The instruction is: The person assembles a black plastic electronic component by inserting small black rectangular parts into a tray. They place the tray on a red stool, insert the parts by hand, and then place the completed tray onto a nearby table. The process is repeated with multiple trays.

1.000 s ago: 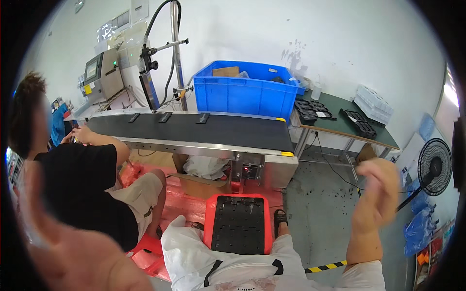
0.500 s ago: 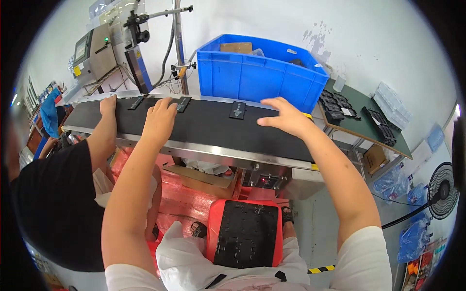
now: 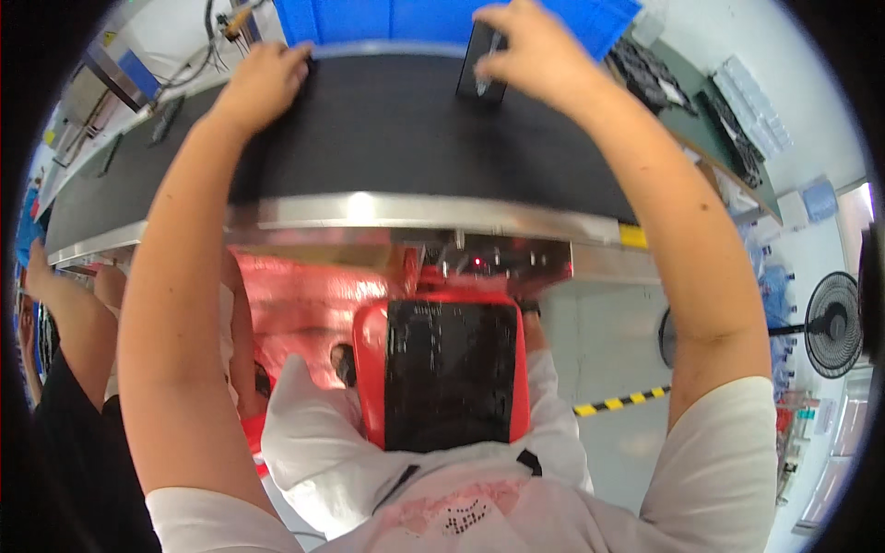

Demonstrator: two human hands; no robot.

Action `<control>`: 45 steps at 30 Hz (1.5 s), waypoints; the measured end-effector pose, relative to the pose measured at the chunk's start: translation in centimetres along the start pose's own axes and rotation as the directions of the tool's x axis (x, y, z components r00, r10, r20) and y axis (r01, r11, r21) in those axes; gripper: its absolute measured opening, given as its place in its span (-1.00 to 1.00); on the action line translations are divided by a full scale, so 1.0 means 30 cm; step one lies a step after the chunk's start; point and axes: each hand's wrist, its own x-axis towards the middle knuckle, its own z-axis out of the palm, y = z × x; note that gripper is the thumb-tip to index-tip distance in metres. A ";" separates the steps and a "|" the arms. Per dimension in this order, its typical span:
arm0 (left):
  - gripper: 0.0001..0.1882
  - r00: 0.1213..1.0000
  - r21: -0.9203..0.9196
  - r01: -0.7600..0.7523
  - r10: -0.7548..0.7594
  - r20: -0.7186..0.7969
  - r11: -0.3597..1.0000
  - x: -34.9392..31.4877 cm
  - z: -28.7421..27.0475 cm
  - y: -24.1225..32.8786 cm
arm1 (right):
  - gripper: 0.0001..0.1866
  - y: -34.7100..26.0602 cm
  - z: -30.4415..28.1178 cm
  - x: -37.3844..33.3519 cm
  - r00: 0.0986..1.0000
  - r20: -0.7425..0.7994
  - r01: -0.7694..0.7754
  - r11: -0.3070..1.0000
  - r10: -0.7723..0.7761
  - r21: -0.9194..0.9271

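My right hand point(image 3: 535, 51) grips a flat black rectangular plate point(image 3: 481, 74) between thumb and fingers. The plate is tilted up at the far side of the conveyor belt and has pale markings on its face. My left hand point(image 3: 263, 85) is over the belt's far edge to the left, its fingers bent together. A small dark edge shows at its fingertips, but the hand hides what is there. Two more black plates point(image 3: 166, 120) lie further left on the dark conveyor belt point(image 3: 396, 138).
A blue bin point(image 3: 387, 23) stands behind the belt. To the right is a green table point(image 3: 678, 74) with black trays. A red stool with a black top point(image 3: 450, 373) stands between my legs. A co-worker's arm point(image 3: 69, 304) is at left; a black fan point(image 3: 832, 324) stands at right.
My view has moved closer to the belt. My right hand has closed on the black plate and tilted it up. My left hand's fingers have bent inward at the belt's far edge.
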 end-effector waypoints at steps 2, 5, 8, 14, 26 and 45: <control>-0.62 0.998 0.072 0.060 -0.060 -0.010 0.996 0.009 0.011 -0.019 | -0.57 -0.095 -0.088 -0.093 0.977 -0.195 -0.043 0.971 0.091 0.237; -0.70 0.949 -0.162 0.306 -0.313 -0.023 0.938 0.060 -0.051 0.075 | -0.72 -0.217 -0.217 -0.321 0.944 -0.286 -0.055 0.936 0.162 0.347; -0.81 0.859 -0.355 0.307 -0.418 -0.295 0.883 0.011 -0.130 0.111 | -0.63 -0.345 -0.228 -0.507 0.989 -0.036 -0.083 0.746 0.142 0.660; -0.71 0.800 -0.803 0.155 -0.550 -0.240 0.575 -0.089 -0.468 0.484 | -0.66 -0.441 0.252 -0.878 0.823 0.502 -0.568 0.339 0.268 0.750; -0.80 0.792 -0.754 0.610 -0.199 0.577 0.243 -0.682 -0.054 0.866 | -0.55 -0.486 0.533 -1.005 0.954 0.181 -0.299 0.796 0.239 0.527; -0.32 0.891 -0.453 0.447 -0.341 0.298 0.771 -0.908 0.060 1.028 | -0.48 -0.638 0.457 -1.186 0.919 0.389 -0.154 0.963 0.058 0.222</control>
